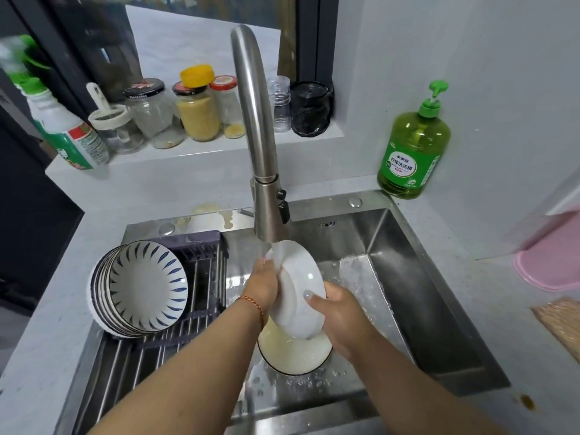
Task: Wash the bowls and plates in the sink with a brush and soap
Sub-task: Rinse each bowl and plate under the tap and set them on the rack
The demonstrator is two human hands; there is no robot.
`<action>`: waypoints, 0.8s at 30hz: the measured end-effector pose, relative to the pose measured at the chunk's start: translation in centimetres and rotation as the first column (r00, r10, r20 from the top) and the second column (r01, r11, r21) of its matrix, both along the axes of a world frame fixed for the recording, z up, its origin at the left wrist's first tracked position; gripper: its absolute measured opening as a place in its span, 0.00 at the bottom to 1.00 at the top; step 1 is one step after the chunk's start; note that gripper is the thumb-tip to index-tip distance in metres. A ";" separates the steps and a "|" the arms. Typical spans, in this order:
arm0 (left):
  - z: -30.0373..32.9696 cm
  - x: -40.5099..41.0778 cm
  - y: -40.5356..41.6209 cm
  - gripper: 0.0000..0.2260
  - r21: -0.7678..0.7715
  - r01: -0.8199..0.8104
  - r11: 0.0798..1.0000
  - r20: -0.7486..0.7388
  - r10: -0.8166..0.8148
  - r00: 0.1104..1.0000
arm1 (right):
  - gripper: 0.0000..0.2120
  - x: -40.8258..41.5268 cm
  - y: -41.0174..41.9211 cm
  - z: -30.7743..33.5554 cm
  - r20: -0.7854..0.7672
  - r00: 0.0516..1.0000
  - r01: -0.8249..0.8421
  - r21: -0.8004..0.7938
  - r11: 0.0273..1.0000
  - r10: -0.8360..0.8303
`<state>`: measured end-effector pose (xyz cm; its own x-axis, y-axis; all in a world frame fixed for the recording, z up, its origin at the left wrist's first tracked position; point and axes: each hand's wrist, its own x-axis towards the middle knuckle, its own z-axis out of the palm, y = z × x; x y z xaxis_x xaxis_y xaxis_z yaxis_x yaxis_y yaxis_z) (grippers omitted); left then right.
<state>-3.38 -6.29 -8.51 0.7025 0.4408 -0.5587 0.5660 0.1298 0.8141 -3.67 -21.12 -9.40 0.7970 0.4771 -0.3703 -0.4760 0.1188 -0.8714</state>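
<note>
**Plate under the tap, held between both hands**

Under the spout of the brushed-steel gooseneck faucet (255,136), a round white ceramic plate (299,288) is held tilted on edge, its far rim up in the running water and its near rim down over a cream bowl with a dark rim (293,353) that sits on the floor of the stainless steel sink (405,277). The plate's face slants from far-left to near-right, so it lies between the two hands. The left hand (262,282) is laid against the plate's left side, fingers fairly straight and pressed to the surface. The right hand (337,312) grips the near-right rim, thumb curled over the front face and fingers hidden behind. The right hand appears to carry the weight; the left is freer to rub or turn.

Left of this, a stack of white bowls with blue leaf strokes (141,285) leans in a dark wire drying rack (201,265). A green pump bottle of dish soap (412,152) stands at the far-right corner. No brush is visible.
</note>
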 end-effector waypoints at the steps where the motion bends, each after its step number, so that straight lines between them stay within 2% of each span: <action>1: -0.7 -0.3 0.5 0.23 -0.001 -0.013 1.000 -0.022 0.013 1.000 | 0.22 0.1 0.1 0.1 -0.044 0.999 0.009 0.078 0.997 -0.006; 3: -1.9 -1.1 1.4 0.24 -0.033 -0.063 0.997 -0.048 0.061 0.997 | 0.22 0.5 0.3 0.2 -0.143 0.990 0.021 0.205 0.979 0.009; 6: -1.8 -2.3 2.0 0.17 -0.158 -0.180 0.971 -0.018 0.180 0.984 | 0.21 1.3 0.9 0.0 -0.232 0.973 0.064 0.326 0.943 0.014; 10: -1.8 -3.3 3.1 0.16 -0.335 -0.267 0.903 0.048 0.300 0.953 | 0.34 1.5 2.0 0.1 -0.372 0.928 0.198 0.438 0.877 -0.024; 14: -1.1 -3.9 4.3 0.16 -0.434 -0.297 0.850 0.106 0.376 0.921 | 0.16 1.0 3.0 -0.2 -0.521 0.851 0.328 0.424 0.845 -0.069; 18: 0.3 -4.6 5.2 0.14 -0.527 -0.271 0.806 0.120 0.386 0.915 | 0.15 0.2 4.3 -0.1 -0.561 0.825 0.367 0.437 0.821 -0.070; 22: 1.4 -5.0 5.2 0.17 -0.535 -0.295 0.792 0.146 0.431 0.891 | 0.16 -0.2 5.7 0.4 -0.584 0.808 0.386 0.418 0.822 -0.082; 24: 1.7 -5.1 4.8 0.13 -0.523 -0.337 0.783 0.155 0.476 0.865 | 0.17 -0.4 6.1 0.8 -0.580 0.810 0.384 0.411 0.827 -0.088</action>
<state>-8.49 -1.45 -6.81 0.6665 0.4563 -0.5895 0.1443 0.6969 0.7025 -4.03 -15.05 -8.61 0.6645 0.5299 -0.5268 -0.7261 0.6244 -0.2878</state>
